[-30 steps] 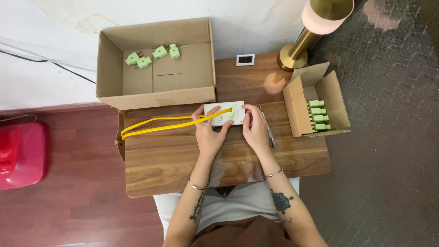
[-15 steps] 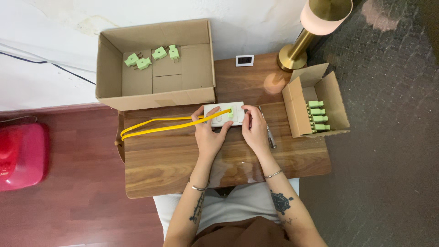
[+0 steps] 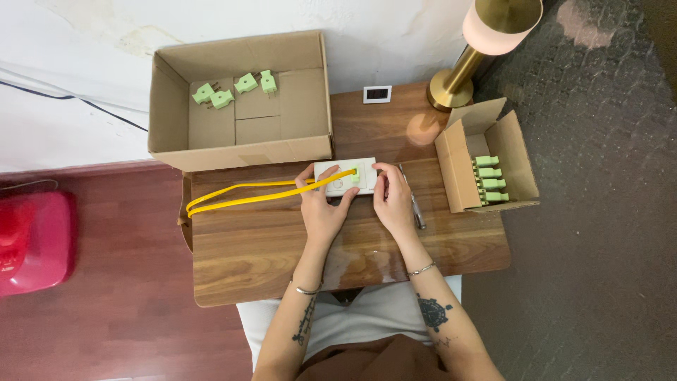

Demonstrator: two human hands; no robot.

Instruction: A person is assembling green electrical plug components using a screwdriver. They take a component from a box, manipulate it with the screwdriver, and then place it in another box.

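A white socket block (image 3: 344,176) lies flat near the middle of the wooden table (image 3: 254,254). A small green plug (image 3: 356,173) sits in it, with a yellow cable (image 3: 247,193) running off to the left. My left hand (image 3: 323,206) rests on the block's left end and over the cable. My right hand (image 3: 392,199) holds the block's right end, fingers curled at its edge.
A large open cardboard box (image 3: 240,144) with several green plugs (image 3: 233,87) stands at the back left. A smaller box (image 3: 458,180) at the right holds several green plugs in a row. A brass lamp (image 3: 458,81), a pen (image 3: 415,206), a small white tag (image 3: 376,94) and a red object (image 3: 32,240) on the floor.
None of the objects has moved. Both hands stay on the socket block, with only slight shifts of the fingers.
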